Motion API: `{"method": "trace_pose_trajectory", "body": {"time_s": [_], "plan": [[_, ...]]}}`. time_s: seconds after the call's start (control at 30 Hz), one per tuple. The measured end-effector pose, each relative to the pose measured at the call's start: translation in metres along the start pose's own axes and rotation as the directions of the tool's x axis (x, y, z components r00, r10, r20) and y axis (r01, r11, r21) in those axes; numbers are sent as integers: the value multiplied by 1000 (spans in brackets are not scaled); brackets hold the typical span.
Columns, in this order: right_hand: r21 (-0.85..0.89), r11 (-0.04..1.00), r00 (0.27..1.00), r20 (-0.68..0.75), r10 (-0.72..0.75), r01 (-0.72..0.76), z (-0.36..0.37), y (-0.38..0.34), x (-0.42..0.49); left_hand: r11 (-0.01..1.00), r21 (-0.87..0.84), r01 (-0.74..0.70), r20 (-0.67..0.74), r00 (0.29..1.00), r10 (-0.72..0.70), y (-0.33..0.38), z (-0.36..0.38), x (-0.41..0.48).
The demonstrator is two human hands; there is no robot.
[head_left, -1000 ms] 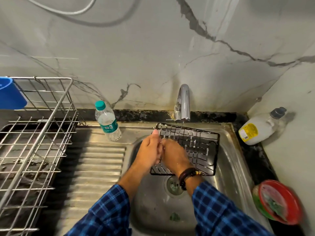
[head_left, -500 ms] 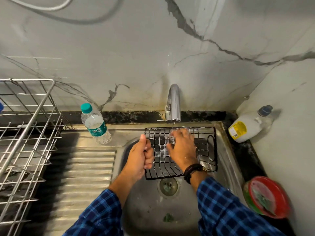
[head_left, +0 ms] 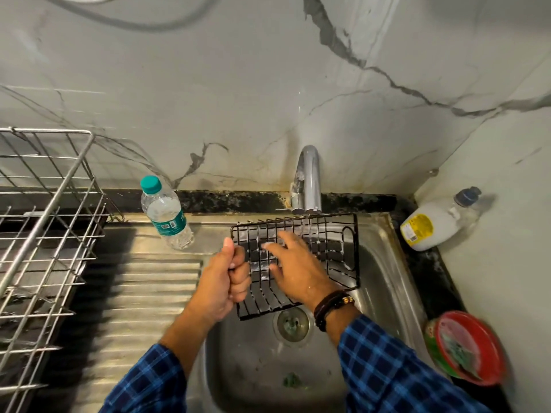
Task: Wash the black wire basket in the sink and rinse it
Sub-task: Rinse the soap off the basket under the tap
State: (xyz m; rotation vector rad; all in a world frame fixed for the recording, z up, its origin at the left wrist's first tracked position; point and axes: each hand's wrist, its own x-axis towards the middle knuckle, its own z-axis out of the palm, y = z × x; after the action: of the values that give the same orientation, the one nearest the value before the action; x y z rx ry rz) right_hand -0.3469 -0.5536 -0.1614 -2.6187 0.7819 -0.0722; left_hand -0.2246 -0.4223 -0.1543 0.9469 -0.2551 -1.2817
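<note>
The black wire basket [head_left: 325, 248] is over the steel sink [head_left: 384, 281], right under the tap [head_left: 308, 180]. It is tipped up, so its open grid faces the person. Little white spots of foam sit on some of its wires.

The left hand [head_left: 223, 278] is closed in a fist around the basket's left edge — the thumb points up and the fingers wrap the wire. The right hand [head_left: 298, 263] is open, with its fingers spread flat on the grid near the middle. It holds nothing. A dark beaded band [head_left: 331, 305] goes around that wrist. Both arms wear blue checked sleeves [head_left: 396, 368].

Below the basket is the round drain [head_left: 292, 323]. A small green bit [head_left: 292, 380] lies on the sink floor nearer the person.

To the left of the bowl is the ridged draining board [head_left: 143, 293]. A clear water bottle [head_left: 167, 216] with a green cap stands at its back edge. Further left is a silver wire rack [head_left: 44, 234].

On the dark counter to the right, a white bottle [head_left: 432, 225] with a yellow label lies on its side. Nearer the person sits a round red tub [head_left: 468, 347] — it looks blurry. The wall behind is grey marble [head_left: 238, 99] with dark lines.
</note>
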Motion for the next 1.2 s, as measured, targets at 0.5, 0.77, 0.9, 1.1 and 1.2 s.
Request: {"method": "trace_pose_trajectory", "body": {"time_s": [0.5, 0.77, 0.9, 1.1, 1.2], "plan": [[150, 931, 915, 288, 282, -334, 10, 3, -9, 999, 25, -39, -63, 997, 40, 27, -15, -35], [31, 975, 954, -200, 223, -221, -4, 5, -1, 980, 185, -66, 56, 997, 57, 26, -12, -50], [189, 977, 991, -59, 116, -103, 8, 3, -1, 951, 264, -160, 62, 987, 149, 33, -1, -47], [209, 978, 980, 199, -23, -20, -2, 18, -7, 973, 118, -197, -31, 979, 202, 33, -8, -53], [238, 967, 991, -76, 110, -90, -10, 22, 5, 987, 44, -152, -29, 988, 153, 33, -11, -57]]}}
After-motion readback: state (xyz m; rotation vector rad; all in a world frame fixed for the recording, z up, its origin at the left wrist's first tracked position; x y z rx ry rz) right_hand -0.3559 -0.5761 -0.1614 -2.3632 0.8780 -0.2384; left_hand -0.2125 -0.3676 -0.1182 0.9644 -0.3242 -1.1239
